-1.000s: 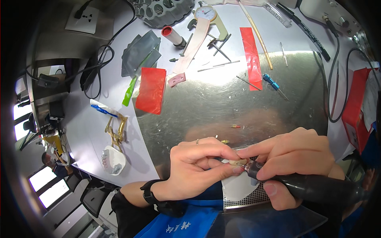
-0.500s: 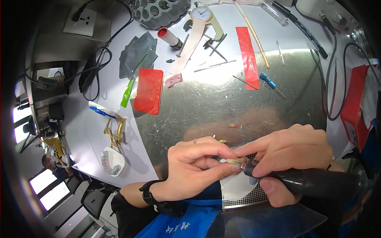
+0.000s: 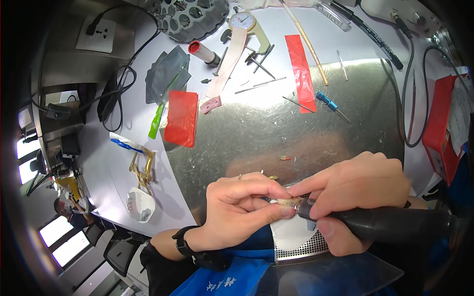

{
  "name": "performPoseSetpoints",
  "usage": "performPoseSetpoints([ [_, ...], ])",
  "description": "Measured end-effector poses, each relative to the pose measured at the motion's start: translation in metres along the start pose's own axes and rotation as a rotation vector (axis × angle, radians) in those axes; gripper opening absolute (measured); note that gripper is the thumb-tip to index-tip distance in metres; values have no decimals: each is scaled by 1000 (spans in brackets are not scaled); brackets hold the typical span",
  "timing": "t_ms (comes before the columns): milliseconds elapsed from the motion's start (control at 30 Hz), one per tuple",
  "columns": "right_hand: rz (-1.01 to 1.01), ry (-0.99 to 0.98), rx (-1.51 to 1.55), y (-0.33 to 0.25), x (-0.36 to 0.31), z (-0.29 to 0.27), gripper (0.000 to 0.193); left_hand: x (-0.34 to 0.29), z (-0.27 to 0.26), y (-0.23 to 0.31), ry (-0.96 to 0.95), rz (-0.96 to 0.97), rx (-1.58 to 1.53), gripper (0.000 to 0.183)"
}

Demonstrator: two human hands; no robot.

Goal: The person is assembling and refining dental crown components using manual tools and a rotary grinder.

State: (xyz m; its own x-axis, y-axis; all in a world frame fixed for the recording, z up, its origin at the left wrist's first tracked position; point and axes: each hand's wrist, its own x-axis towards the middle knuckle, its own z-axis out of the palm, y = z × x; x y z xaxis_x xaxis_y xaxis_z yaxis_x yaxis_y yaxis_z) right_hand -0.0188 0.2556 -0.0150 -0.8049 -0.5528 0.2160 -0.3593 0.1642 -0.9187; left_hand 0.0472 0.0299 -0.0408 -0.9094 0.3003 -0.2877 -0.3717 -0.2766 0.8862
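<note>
My left hand (image 3: 242, 203) pinches a small tooth-coloured dental piece (image 3: 285, 202) between thumb and fingertips; the fingers cover part of it. In my right hand (image 3: 363, 185) is a black rotary handpiece (image 3: 395, 225), held like a pen with its tip pointing left. That tip meets or nearly touches the dental piece; contact cannot be made out. My right index finger reaches over to the left fingertips. Below both hands lie a white sheet (image 3: 291, 234) and a perforated metal grille (image 3: 311, 246). Small gold pins, one with a red part (image 3: 285, 158), lie just beyond.
A metal plate (image 3: 222, 148) covers the bench middle. Left are red sheets (image 3: 181, 118), grey sheets (image 3: 168, 74) and a brass articulator (image 3: 142, 167) with a white dental model (image 3: 140, 204). Farther back stand a dial gauge (image 3: 243, 20) and grey holder (image 3: 192, 19). A blue-handled driver (image 3: 327, 100) lies right.
The bench things sit slightly shifted in the picture, mostly leftward, as the view moves a little. Both hands keep the same grip, with the handpiece tip still at the dental piece.
</note>
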Motion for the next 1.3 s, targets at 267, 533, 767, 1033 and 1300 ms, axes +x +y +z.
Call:
performPoseSetpoints([
  [267, 35, 256, 324, 24, 13, -32, 44, 7, -8, 8, -43, 152, 216, 23],
  [533, 395, 306, -210, 48, 19, -51, 21, 15, -31, 22, 214, 555, 1015, 34],
  [767, 370, 228, -737, 31, 23, -54, 37, 17, -35, 21, 226, 730, 1299, 27],
  [1033, -48, -216, -379, 16, 36, -16, 19, 16, -40, 21, 210, 725, 1162, 24],
  [1300, 39, -447, -510, 5, 56, 8, 13, 14, -38, 15, 112, 459, 479, 23],
])
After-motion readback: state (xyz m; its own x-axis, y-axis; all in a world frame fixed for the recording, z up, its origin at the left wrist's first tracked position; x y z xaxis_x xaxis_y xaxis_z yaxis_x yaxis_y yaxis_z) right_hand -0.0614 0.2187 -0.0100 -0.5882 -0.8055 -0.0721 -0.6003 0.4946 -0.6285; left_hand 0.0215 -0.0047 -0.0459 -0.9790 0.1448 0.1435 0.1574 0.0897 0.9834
